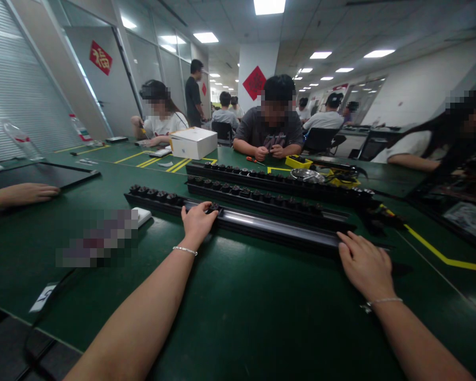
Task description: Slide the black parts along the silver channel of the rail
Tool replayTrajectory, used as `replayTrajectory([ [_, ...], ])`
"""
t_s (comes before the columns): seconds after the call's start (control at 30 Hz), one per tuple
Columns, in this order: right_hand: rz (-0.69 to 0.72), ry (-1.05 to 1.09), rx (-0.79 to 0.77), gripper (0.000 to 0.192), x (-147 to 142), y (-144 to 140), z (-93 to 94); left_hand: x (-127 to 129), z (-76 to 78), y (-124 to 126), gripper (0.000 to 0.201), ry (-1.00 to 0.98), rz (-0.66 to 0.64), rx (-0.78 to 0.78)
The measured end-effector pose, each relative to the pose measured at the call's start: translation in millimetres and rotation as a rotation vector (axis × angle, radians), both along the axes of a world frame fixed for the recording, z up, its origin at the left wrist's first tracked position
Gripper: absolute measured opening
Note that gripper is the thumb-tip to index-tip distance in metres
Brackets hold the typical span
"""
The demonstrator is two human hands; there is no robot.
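A long black rail lies crosswise on the table in front of me. Several round black socket-like modules sit in its left part, and the right stretch shows a bare shiny channel. My left hand has its thumb and fingers closed about a single black module seated in the rail, right of the others. Near the right end, my right hand grips the rail, fingers over its top and thumb on the near side. The hand hides part of that end.
Behind lie two more black rails with modules. A blurred-out item with a cable is at left, near another person's hand and a dark panel. A white box, metal bowl and yellow tray stand farther back. People sit opposite and right.
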State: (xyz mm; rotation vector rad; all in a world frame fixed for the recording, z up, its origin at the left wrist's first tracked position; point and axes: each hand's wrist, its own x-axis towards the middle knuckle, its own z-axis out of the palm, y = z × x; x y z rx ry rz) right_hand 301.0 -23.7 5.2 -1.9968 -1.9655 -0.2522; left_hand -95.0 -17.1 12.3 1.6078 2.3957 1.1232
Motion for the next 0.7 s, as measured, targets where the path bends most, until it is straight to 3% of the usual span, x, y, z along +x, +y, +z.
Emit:
replayTrajectory([
  [0.7,0.017,0.004,0.041,0.054,-0.3,-1.1,-1.3,2.9,3.0,-0.9,0.031,0.000,-0.046,0.024],
])
